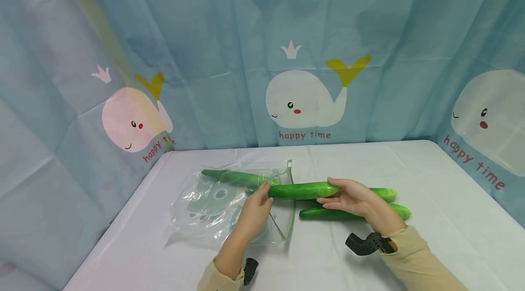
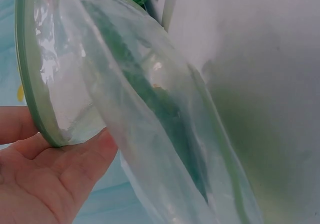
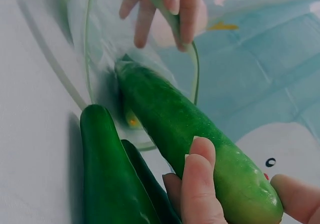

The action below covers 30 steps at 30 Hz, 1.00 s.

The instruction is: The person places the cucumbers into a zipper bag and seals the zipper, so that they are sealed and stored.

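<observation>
My right hand grips a green cucumber near its paler end, between thumb and fingers. The cucumber's darker tip points into the mouth of a clear, green-edged zip bag. With thumb and fingers my left hand pinches the bag's rim, and the mouth gapes. Inside the bag lies another cucumber, seen through the plastic. On the table below my right hand are two more cucumbers, the nearer one and the farther one, both partly hidden by that hand.
A white-covered table carries everything. Blue curtain with printed whales hangs behind it and along both sides. Black wrist mounts stick out at both sleeves. The bag has a green cartoon print.
</observation>
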Motion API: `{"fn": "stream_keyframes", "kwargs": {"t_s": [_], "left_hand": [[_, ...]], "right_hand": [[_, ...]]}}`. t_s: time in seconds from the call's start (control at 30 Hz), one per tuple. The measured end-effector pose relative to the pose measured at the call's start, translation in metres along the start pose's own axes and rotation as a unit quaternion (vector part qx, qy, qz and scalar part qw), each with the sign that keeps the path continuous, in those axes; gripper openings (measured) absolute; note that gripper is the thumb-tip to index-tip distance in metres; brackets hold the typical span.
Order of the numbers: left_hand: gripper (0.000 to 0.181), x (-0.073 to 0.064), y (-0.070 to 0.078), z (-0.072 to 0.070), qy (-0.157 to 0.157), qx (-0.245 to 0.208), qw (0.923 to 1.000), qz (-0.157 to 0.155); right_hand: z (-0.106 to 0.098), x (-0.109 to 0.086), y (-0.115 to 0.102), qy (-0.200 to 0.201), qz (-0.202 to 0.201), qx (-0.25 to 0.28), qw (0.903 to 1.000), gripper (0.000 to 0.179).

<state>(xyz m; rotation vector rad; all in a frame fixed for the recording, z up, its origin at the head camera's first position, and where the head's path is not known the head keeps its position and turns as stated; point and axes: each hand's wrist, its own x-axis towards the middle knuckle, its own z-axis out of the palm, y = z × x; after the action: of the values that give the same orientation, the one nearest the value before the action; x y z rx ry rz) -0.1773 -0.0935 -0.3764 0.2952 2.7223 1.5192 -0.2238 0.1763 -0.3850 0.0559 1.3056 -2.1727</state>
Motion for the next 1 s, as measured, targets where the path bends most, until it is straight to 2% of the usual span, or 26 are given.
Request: {"fn": "stream_keyframes", "kwargs": {"t_s": [0.57,1.0], "left_hand": [[0.048,-0.001,0.001,0.001,-0.007,-0.007,0.9999,0.002],[0.047,-0.002,0.003,0.002,0.003,-0.005,1.0000,0.002]], "right_hand": [[0.009,0.012,0.008,-0.019,0.013,0.025,0.9994,0.020],[0.017,0.017,0.014,-0.002,0.006,-0.008,0.9999,0.024]]}}
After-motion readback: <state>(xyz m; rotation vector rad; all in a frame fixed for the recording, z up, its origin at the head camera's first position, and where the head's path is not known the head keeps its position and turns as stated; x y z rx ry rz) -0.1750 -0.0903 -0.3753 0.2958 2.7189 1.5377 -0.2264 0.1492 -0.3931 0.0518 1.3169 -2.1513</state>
